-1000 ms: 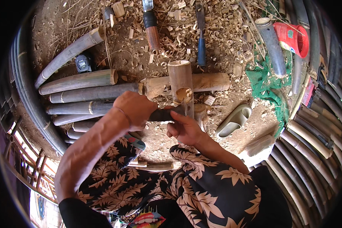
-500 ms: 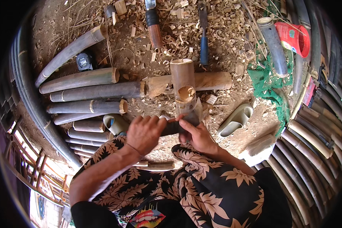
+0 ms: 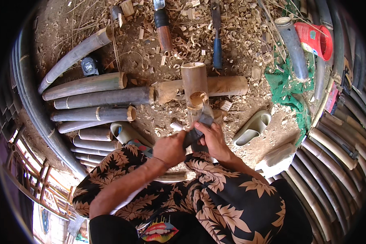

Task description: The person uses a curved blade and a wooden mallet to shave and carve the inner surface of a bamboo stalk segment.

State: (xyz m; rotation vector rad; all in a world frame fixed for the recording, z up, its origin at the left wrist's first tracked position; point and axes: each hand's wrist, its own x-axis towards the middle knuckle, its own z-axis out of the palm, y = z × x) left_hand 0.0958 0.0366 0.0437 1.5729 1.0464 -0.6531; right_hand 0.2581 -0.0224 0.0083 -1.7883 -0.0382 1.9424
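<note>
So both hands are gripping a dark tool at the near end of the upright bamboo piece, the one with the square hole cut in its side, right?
Not quite: the hole in the bamboo piece is round, not square, as the head view shows. The rest holds: the left hand and the right hand both grip the dark tool at the near end of that piece.

- Bright daylight falls evenly over the dirt ground (image 3: 158, 122), with a warm reddish cast.
- Shadows are short and soft-edged, sitting just under the bamboo poles (image 3: 105, 97) and the upright bamboo piece (image 3: 194, 87).
- A pale, washed-out patch glares at the lower left rim.
- Fisheye distortion bends the poles strongly toward the rim; a black circular vignette frames the view.
- The centre is sharp; the edges soften and smear slightly.
</note>
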